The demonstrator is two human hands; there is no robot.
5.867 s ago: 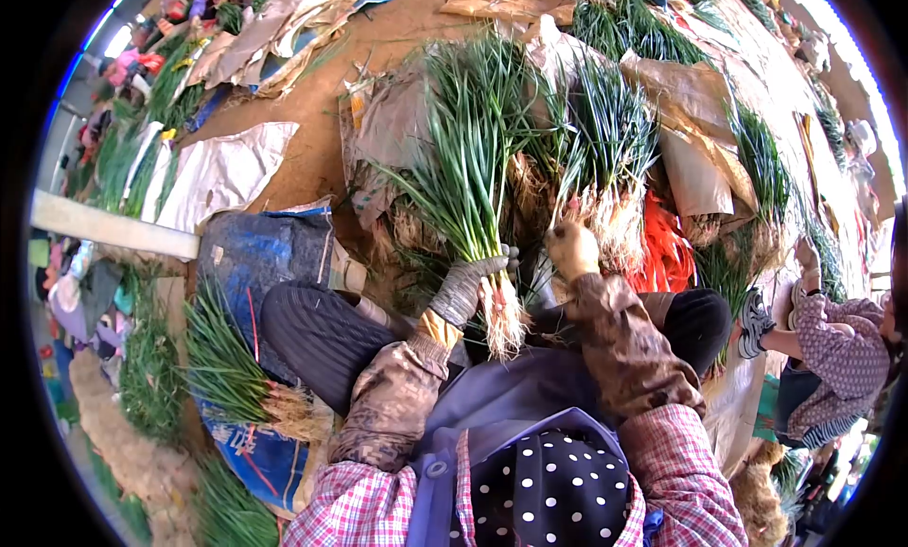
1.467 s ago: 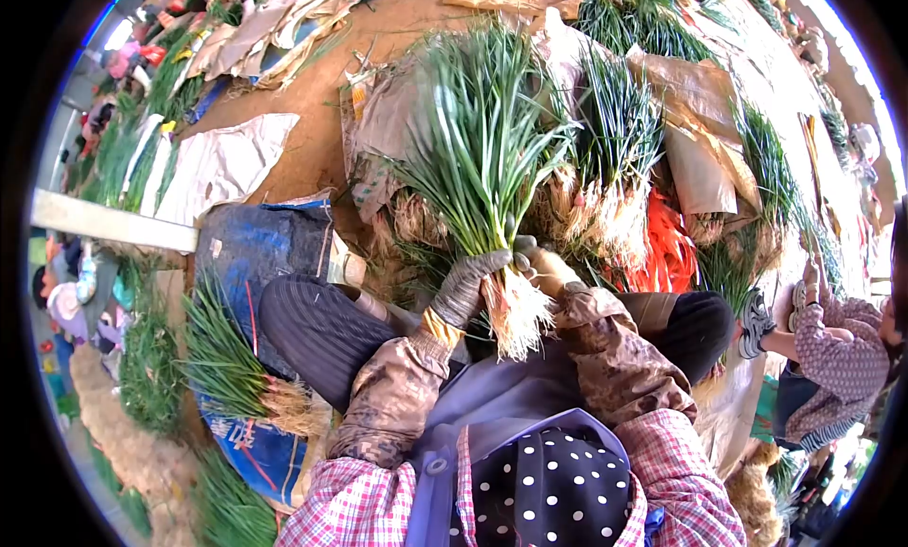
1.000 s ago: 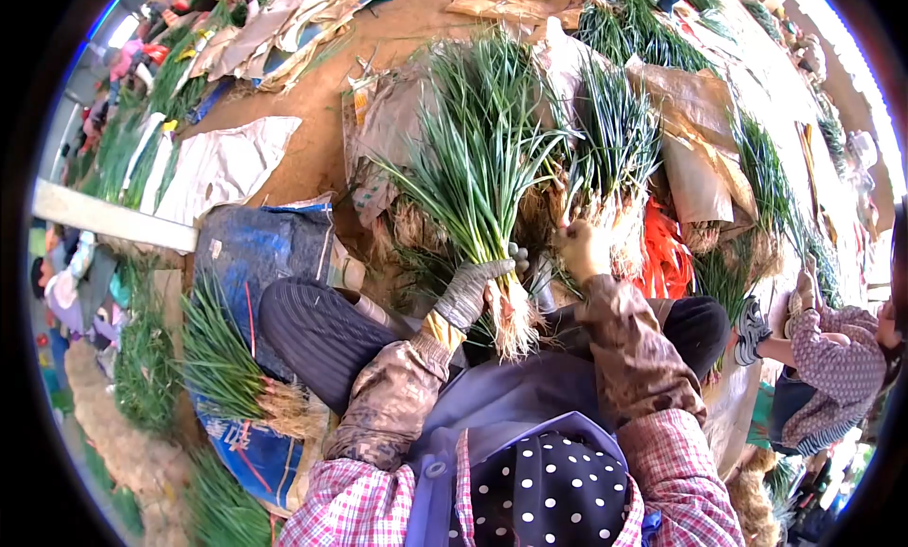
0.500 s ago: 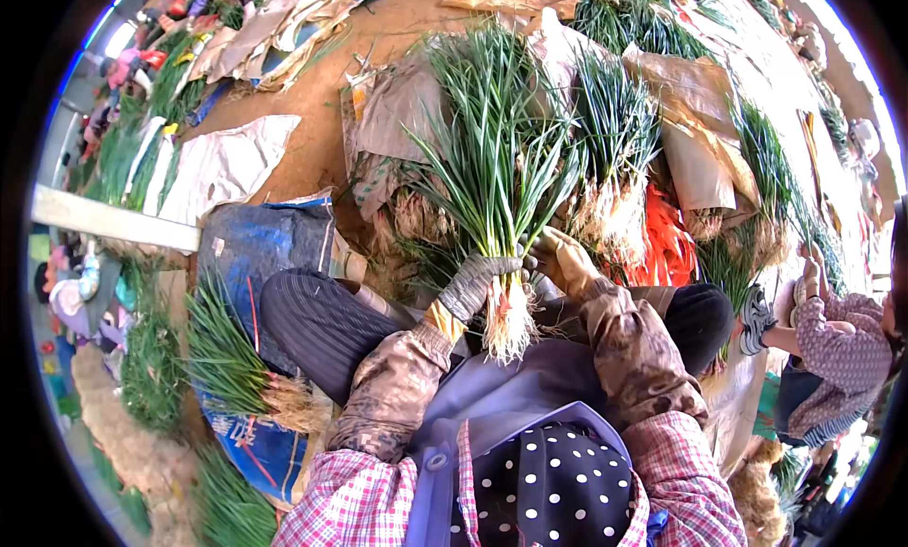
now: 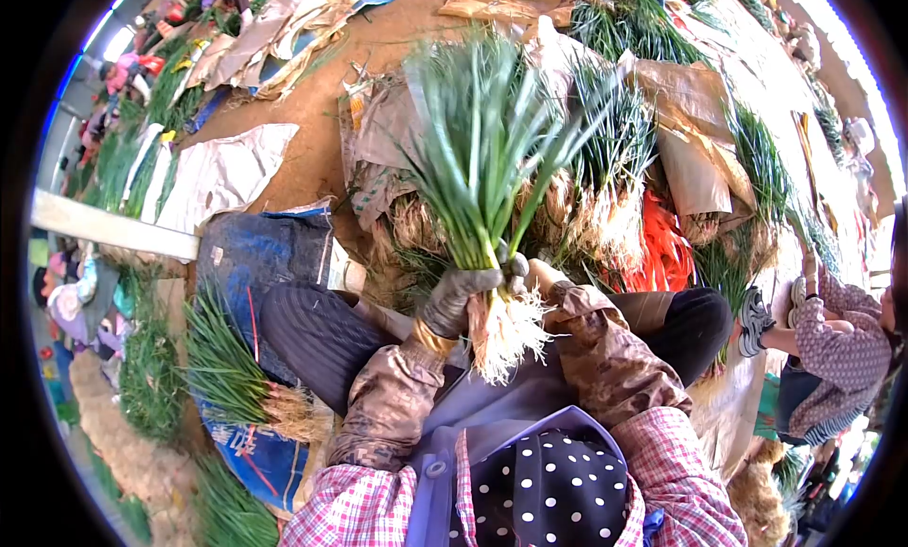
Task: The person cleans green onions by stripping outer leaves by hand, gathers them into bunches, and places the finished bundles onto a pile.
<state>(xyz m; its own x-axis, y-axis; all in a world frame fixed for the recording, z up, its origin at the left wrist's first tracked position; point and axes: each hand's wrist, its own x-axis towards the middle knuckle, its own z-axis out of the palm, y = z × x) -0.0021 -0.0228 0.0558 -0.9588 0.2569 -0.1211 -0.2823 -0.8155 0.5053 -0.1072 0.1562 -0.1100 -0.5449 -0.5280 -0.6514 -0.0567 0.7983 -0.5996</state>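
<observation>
In front of my chest, a bunch of scallions [image 5: 487, 188] stands upright, green leaves up and pale roots [image 5: 503, 334] hanging down. My left hand [image 5: 459, 299], in a dark grey glove, is wrapped round the bunch just above the roots. From the other side my right hand [image 5: 530, 275], gloved too, is closed against the stems; the bunch partly hides its fingers. The leaves are blurred by motion. Just beyond, to the right, another scallion bunch [image 5: 615, 140] lies with its roots toward me.
More scallions [image 5: 227, 367] lie on a blue sack [image 5: 255, 249] by my left knee. Red strips [image 5: 665, 249] lie right of centre, near brown paper sheets [image 5: 695, 169]. A pale bar [image 5: 113, 225] juts in at left. Another person [image 5: 842, 348] sits at right.
The scallion bunch has come slightly closer to me, and its leaves now blur and fan apart. Both hands have shifted with it, my right hand moving left and lower.
</observation>
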